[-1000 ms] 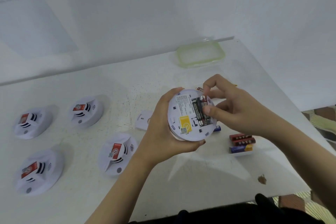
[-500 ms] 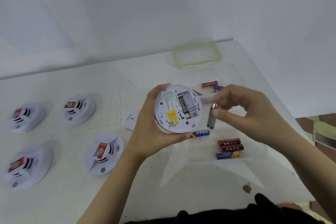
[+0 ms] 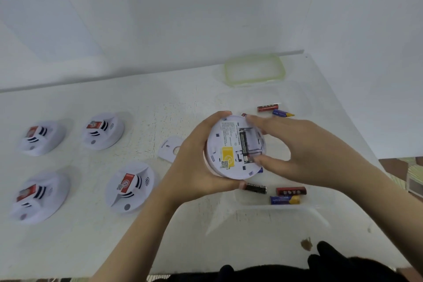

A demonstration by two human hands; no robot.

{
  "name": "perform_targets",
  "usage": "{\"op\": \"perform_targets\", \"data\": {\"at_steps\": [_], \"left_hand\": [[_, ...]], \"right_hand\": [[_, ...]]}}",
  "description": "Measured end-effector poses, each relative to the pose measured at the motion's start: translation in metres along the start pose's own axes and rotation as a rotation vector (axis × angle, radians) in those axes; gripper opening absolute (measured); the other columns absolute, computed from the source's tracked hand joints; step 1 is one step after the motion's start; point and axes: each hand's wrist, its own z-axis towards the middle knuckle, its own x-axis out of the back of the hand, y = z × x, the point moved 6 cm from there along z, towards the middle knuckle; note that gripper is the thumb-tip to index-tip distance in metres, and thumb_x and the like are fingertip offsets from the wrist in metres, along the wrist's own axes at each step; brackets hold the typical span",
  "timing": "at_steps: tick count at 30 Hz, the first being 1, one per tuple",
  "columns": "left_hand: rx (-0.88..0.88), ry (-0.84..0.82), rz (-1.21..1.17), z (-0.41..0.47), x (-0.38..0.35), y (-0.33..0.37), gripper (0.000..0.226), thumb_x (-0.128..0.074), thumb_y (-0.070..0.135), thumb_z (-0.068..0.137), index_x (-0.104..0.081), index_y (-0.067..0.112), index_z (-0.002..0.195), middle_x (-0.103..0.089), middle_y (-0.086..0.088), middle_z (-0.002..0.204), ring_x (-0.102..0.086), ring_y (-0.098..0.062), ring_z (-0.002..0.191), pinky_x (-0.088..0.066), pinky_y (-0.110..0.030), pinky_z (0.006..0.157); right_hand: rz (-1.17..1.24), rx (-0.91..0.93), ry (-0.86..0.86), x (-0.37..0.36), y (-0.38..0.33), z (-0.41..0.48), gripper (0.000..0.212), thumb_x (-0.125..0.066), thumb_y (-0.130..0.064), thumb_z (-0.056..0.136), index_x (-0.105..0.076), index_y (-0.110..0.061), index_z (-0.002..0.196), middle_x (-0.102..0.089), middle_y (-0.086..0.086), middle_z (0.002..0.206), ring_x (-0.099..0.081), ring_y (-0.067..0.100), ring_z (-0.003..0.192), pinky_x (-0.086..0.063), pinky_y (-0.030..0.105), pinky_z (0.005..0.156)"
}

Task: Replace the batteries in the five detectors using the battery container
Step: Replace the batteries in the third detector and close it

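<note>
My left hand [image 3: 194, 167] grips a white detector [image 3: 229, 151] turned underside up, with its battery compartment open. One dark battery [image 3: 243, 144] sits in the left slot, and the slot beside it looks empty. My right hand [image 3: 297, 151] reaches in from the right; its forefinger touches the detector's top rim and its thumb presses at the compartment's lower end. Under the hands stands the clear battery container [image 3: 274, 206], holding a black battery [image 3: 256, 188], a red battery [image 3: 290, 190] and a blue-and-yellow battery [image 3: 285, 200].
Four more detectors lie face up on the left: [image 3: 42, 137], [image 3: 103, 130], [image 3: 37, 197], [image 3: 129, 186]. The loose white battery cover [image 3: 170, 149] lies left of my left hand. A green-rimmed lid [image 3: 255, 70] rests near the wall. Two batteries [image 3: 267, 107] lie behind my hands.
My right hand pulled a dark battery out of the compartment, let it go, and has come back to the detector. A black battery now lies in the container below the detector.
</note>
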Motion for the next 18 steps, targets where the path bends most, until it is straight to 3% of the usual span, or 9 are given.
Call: {"op": "perform_targets", "data": {"at_steps": [5,8,12,18], "left_hand": [[-0.004,0.013,0.032,0.001,0.002,0.004,0.101,-0.089,0.033,0.049,-0.041,0.017,0.137,-0.055,0.005,0.129,-0.054,-0.019,0.121,-0.049,-0.041,0.096],[-0.004,0.014,0.025,0.000,0.001,0.004,0.101,-0.090,0.031,0.050,-0.041,0.014,0.137,-0.056,0.003,0.128,-0.055,-0.021,0.119,-0.050,-0.042,0.095],[-0.006,0.013,-0.010,0.000,-0.001,0.005,0.099,-0.089,0.029,0.052,-0.041,0.011,0.136,-0.058,-0.003,0.126,-0.057,-0.025,0.117,-0.051,-0.045,0.094],[-0.003,0.030,-0.045,0.001,-0.001,0.005,0.098,-0.090,0.024,0.051,-0.043,0.007,0.135,-0.059,-0.004,0.124,-0.058,-0.022,0.115,-0.051,-0.036,0.095]], "right_hand": [[-0.086,0.032,-0.010,0.006,-0.004,0.010,0.067,-0.061,-0.049,0.082,-0.043,-0.021,0.140,-0.063,-0.011,0.121,-0.057,0.007,0.106,-0.038,0.016,0.079],[-0.158,0.127,0.037,0.007,-0.011,0.011,0.062,-0.056,-0.051,0.076,-0.059,-0.011,0.124,-0.072,-0.005,0.092,-0.066,0.013,0.076,-0.046,0.020,0.060],[-0.165,0.192,0.022,0.006,-0.016,0.012,0.061,-0.048,-0.051,0.072,-0.066,-0.005,0.108,-0.063,-0.007,0.064,-0.051,0.009,0.048,-0.042,0.022,0.037],[-0.180,0.218,0.055,0.002,-0.016,0.015,0.064,-0.047,-0.046,0.069,-0.064,-0.001,0.110,-0.061,-0.008,0.061,-0.040,0.007,0.044,-0.040,0.022,0.034]]}}
